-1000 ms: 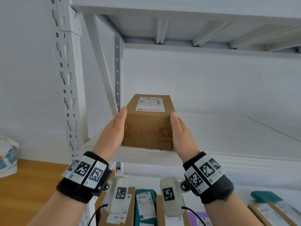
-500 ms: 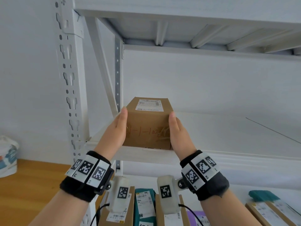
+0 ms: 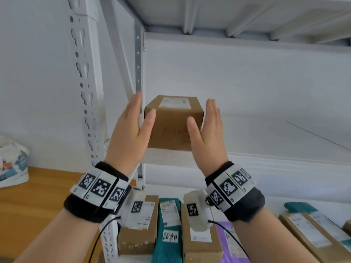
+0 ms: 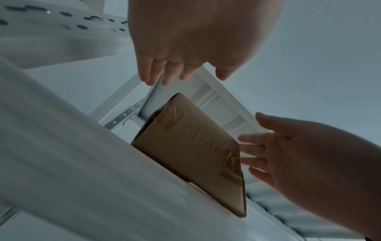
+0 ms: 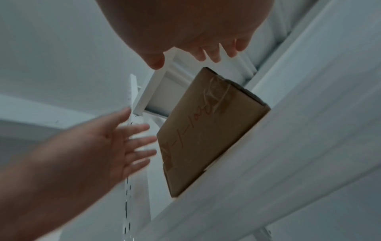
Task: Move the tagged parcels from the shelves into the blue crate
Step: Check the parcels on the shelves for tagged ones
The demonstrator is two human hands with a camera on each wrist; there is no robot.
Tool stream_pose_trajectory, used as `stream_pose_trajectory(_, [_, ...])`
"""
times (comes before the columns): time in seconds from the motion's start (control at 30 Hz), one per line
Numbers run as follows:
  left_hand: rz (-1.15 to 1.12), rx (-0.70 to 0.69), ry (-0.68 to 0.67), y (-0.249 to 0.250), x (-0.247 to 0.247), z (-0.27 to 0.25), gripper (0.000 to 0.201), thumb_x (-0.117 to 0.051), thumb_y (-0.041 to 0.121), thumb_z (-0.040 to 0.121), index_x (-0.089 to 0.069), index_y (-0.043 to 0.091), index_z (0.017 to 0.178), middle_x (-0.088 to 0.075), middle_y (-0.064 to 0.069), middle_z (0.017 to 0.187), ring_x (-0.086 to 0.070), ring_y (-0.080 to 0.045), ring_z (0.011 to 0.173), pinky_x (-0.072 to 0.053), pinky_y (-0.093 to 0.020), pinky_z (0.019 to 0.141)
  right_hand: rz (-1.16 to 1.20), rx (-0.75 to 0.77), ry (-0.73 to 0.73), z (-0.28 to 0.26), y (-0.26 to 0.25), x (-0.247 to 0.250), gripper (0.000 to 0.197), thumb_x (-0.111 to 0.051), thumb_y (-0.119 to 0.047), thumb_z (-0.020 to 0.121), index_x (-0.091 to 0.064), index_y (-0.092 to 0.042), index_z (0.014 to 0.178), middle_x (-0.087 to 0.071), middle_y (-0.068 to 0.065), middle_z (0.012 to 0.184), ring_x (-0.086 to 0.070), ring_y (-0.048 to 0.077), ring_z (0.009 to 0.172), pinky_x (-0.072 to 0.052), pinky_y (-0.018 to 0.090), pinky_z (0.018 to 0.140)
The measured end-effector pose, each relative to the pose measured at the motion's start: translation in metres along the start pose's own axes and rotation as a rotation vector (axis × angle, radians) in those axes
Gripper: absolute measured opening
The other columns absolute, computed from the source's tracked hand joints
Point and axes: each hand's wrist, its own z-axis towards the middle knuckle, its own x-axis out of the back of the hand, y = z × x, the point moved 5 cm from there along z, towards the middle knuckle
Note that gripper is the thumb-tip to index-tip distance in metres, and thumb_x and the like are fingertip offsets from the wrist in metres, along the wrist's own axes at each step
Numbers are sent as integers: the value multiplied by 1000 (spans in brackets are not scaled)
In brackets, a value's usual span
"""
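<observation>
The brown parcel (image 3: 173, 122) sits at the front edge of the upper shelf (image 3: 266, 158); the left hand (image 3: 129, 130) and right hand (image 3: 207, 133) flank it with fingers straight and spread, neither grip touching the cardboard. Uneven pressure could tip it off the lip onto the parcels below (image 3: 169, 224); no blue crate is in view.
</observation>
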Motion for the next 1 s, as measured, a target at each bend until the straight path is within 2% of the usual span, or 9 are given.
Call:
stream_pose_trajectory(0.13, [150, -101, 24, 4, 0, -11, 66, -28, 50, 101, -15, 13, 154, -17, -5, 161, -14, -15, 148, -13, -28, 120, -90, 132, 35, -15, -11, 0, 72, -36, -46, 95, -16, -5, 152, -12, 10, 161, -2, 26, 149, -5, 33, 120])
stream_pose_trajectory(0.23, [210, -122, 21, 3, 0, -24, 65, -30, 49, 101, -15, 13, 154, -16, -7, 161, -13, -19, 149, -13, -34, 121, -70, 243, 91, -31, -17, 3, 65, -44, -34, 92, -30, -1, 146, -29, 15, 154, -20, 28, 145, -16, 35, 119])
stream_pose_trajectory(0.37, [256, -167, 43, 8, 0, -44, 64, -32, 45, 102, -18, 10, 153, -21, -8, 160, -18, -19, 147, -15, -30, 119, 1, 347, 84, -52, -21, 7, 50, -53, -14, 86, -47, -1, 134, -53, 14, 130, -44, 24, 122, -36, 36, 106])
stream_pose_trajectory(0.43, [274, -189, 49, 10, 0, -56, 63, -34, 44, 101, -22, 8, 152, -26, -8, 158, -23, -18, 146, -17, -26, 118, 18, 366, 21, -65, -19, 6, 45, -55, -7, 85, -52, -3, 130, -57, 11, 122, -50, 24, 115, -39, 33, 101])
stream_pose_trajectory(0.5, [296, -183, 38, 8, -1, -71, 61, -34, 43, 101, -25, 8, 151, -30, -8, 156, -26, -18, 144, -19, -23, 116, 5, 358, -54, -79, -15, 2, 42, -55, -6, 85, -55, -5, 127, -60, 9, 116, -53, 23, 110, -39, 29, 97])
stream_pose_trajectory(0.57, [316, -176, 20, 7, -3, -89, 58, -37, 41, 100, -32, 8, 148, -37, -9, 152, -32, -20, 141, -20, -21, 114, 11, 318, -141, -93, -8, -4, 38, -53, -8, 86, -58, -7, 123, -63, 5, 111, -56, 22, 105, -44, 32, 93])
stream_pose_trajectory(0.67, [354, -166, -23, 3, -5, -117, 52, -43, 36, 99, -41, 6, 141, -47, -11, 143, -41, -23, 134, -26, -24, 110, -6, 246, -288, -117, 4, -9, 33, -50, -12, 88, -61, -11, 119, -64, 2, 106, -58, 20, 100, -50, 36, 86])
stream_pose_trajectory(0.8, [425, -122, -97, -5, -8, -157, 48, -48, 33, 96, -46, 6, 136, -51, -11, 138, -44, -24, 130, -26, -24, 108, -83, 161, -453, -152, 20, -15, 32, -54, -12, 90, -60, -12, 122, -62, 3, 113, -55, 20, 106, -42, 27, 88])
stream_pose_trajectory(1.0, [478, 20, -199, -20, -9, -218, 47, -54, 30, 95, -47, 6, 134, -52, -11, 136, -47, -26, 126, -32, -30, 105, -153, 33, -652, -203, 42, -22, 38, -50, -14, 92, -54, -14, 130, -57, 4, 126, -50, 22, 118, -42, 32, 98])
